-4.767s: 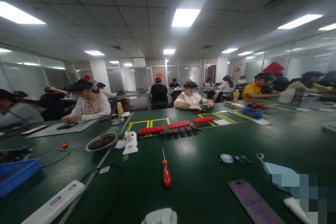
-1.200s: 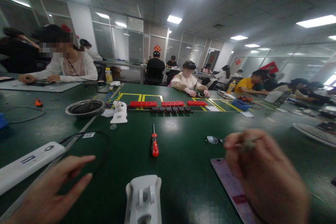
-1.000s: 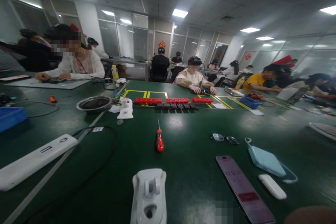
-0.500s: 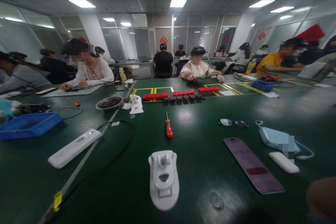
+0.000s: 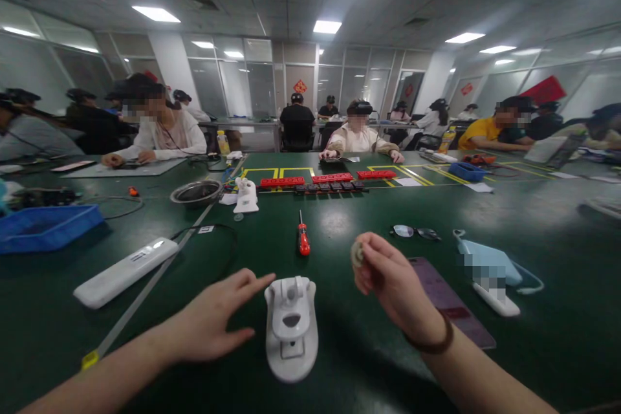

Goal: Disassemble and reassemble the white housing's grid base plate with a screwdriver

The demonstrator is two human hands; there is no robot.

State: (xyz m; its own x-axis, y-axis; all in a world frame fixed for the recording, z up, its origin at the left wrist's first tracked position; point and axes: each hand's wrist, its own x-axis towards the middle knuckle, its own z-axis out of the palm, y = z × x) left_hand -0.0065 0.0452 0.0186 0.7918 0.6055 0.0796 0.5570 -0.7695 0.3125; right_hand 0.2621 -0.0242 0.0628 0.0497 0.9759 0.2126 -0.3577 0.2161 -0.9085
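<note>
A white plastic mount with a rounded base and a hinged upper part lies on the green table. My left hand is at its left side, thumb and index finger spread apart, the index fingertip beside its top edge; I cannot tell whether it touches. My right hand is raised to the right of the mount, pinching a small round translucent disc between thumb and fingers. Behind the mount lies a red-handled screwdriver, its shaft pointing away from me.
At right are a phone, glasses, a light blue power bank and a white stick. At left lie a white power strip, a blue tray and a metal bowl. Red strips lie farther back; co-workers sit around.
Both my hands have come over the table. The round disc, earlier lying right of the mount, is now lifted in my right hand. The view has shifted slightly.
</note>
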